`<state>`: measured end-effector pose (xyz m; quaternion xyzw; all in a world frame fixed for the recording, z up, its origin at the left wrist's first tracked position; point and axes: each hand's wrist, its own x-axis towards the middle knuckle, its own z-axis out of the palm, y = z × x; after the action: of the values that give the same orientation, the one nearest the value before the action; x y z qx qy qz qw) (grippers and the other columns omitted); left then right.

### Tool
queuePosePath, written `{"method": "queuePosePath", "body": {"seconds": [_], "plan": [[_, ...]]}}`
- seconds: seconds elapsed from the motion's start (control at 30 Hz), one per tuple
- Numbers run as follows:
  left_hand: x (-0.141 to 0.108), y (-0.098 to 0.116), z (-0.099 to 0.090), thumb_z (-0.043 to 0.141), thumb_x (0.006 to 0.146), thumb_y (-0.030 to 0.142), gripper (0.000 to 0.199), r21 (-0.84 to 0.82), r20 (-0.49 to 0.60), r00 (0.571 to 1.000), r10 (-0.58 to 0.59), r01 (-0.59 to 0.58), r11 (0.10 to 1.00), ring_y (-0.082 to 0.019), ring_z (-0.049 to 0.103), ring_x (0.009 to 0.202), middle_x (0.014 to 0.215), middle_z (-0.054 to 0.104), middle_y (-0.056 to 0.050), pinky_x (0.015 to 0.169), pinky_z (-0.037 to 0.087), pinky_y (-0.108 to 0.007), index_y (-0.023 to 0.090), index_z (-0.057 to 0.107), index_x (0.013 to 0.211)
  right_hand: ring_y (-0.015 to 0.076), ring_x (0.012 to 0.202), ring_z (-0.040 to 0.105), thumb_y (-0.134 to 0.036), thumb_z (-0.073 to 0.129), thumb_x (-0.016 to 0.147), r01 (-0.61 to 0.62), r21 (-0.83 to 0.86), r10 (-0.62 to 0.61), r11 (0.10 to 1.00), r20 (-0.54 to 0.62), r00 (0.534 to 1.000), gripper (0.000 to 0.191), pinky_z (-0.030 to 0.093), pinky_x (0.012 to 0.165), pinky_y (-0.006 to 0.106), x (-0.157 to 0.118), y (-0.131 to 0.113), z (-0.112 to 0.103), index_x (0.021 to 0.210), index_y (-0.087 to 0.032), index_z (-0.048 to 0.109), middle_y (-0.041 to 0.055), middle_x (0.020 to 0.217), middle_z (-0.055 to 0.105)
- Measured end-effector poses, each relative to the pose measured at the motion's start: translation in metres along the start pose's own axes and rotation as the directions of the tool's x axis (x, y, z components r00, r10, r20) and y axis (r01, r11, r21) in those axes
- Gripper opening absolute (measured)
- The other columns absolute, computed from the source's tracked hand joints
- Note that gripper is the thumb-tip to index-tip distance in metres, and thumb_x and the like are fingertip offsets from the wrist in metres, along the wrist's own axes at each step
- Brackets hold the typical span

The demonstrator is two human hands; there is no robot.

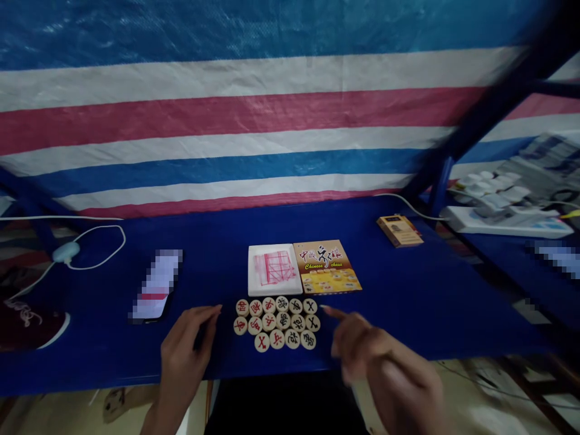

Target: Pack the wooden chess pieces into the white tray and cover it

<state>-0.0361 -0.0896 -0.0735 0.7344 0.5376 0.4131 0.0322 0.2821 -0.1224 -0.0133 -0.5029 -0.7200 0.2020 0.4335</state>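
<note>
Round Chinese chess pieces [269, 321] with red or black characters stand in three rows on the blue table, some seemingly stacked. My left hand [188, 344] rests just left of them, its fingers reaching forward with a gap between thumb and index finger; nothing shows in it. To the right, my right hand [376, 350] points its index finger at the end of the top row, close to a black-marked piece [310, 306]. Its other fingers are curled and slightly blurred. Behind the pieces lie a white tray [251, 284] with red line markings and a yellow-brown Chinese chess box lid [327, 267].
A phone [158, 284] lies at the left, beside a white cable [124, 238]. Farther right sits a small brown box [400, 231], and a power strip [507, 222] with plugs is beyond it. Striped tarpaulin [254, 121] hangs behind the blue table [217, 229].
</note>
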Motion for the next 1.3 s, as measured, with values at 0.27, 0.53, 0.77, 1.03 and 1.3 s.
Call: {"method": "queuePosePath", "body": {"seconds": [0.27, 0.53, 0.77, 1.03, 1.3], "plan": [[-0.004, 0.011, 0.006, 0.068, 0.093, 0.027, 0.032, 0.006, 0.193, 0.981, -0.015, 0.014, 1.000, -0.021, 0.066, 0.099, 0.111, 0.066, -0.006, 0.083, 0.057, -0.037, 0.027, 0.061, 0.124, 0.0217, 0.085, 0.064, -0.026, 0.062, 0.094, -0.008, -0.178, 0.012, 0.984, 0.021, 1.000, 0.033, 0.057, 0.070, 0.036, -0.007, 0.055, 0.031, 0.126, -0.027, 0.063, 0.0077, 0.103, 0.066], [-0.004, 0.010, 0.005, 0.070, 0.089, 0.032, 0.027, 0.084, 0.182, 0.982, 0.038, -0.054, 0.995, -0.020, 0.069, 0.085, 0.100, 0.068, -0.005, 0.073, 0.057, -0.034, 0.026, 0.065, 0.115, 0.0178, 0.071, 0.064, -0.029, 0.067, 0.089, 0.009, -0.135, -0.006, 0.991, 0.022, 1.000, 0.025, 0.058, 0.059, 0.031, -0.004, 0.060, 0.031, 0.114, -0.027, 0.069, 0.0042, 0.095, 0.067], [-0.002, 0.009, 0.006, 0.067, 0.091, 0.029, 0.020, 0.067, 0.192, 0.981, 0.037, -0.051, 0.996, -0.020, 0.070, 0.087, 0.102, 0.069, -0.004, 0.074, 0.058, -0.035, 0.028, 0.067, 0.111, 0.0207, 0.079, 0.066, -0.028, 0.067, 0.091, 0.003, -0.142, 0.004, 0.990, 0.044, 0.999, 0.021, 0.059, 0.072, 0.038, -0.005, 0.062, 0.033, 0.112, -0.028, 0.069, 0.0040, 0.091, 0.068], [0.022, 0.024, 0.003, 0.066, 0.093, 0.029, 0.021, -0.015, 0.023, 0.999, -0.047, 0.048, 0.999, -0.021, 0.070, 0.094, 0.111, 0.067, -0.006, 0.077, 0.061, -0.037, 0.029, 0.066, 0.114, 0.0179, 0.074, 0.066, -0.030, 0.069, 0.091, -0.080, -0.043, 0.078, 0.996, -0.058, 0.995, 0.020, 0.057, 0.064, 0.032, 0.008, 0.057, 0.032, 0.110, -0.026, 0.069, 0.0018, 0.085, 0.063], [0.071, 0.024, 0.044, 0.066, 0.094, 0.028, 0.021, 0.074, 0.135, 0.988, 0.075, -0.086, 0.994, -0.029, 0.059, 0.122, 0.128, 0.065, -0.007, 0.099, 0.052, -0.053, 0.026, 0.066, 0.115, 0.0223, 0.089, 0.064, -0.028, 0.068, 0.092, 0.095, -0.251, -0.114, 0.963, -0.062, 0.992, 0.019, 0.054, 0.079, 0.039, 0.065, 0.055, 0.054, 0.109, -0.023, 0.071, 0.0056, 0.094, 0.067]]}}
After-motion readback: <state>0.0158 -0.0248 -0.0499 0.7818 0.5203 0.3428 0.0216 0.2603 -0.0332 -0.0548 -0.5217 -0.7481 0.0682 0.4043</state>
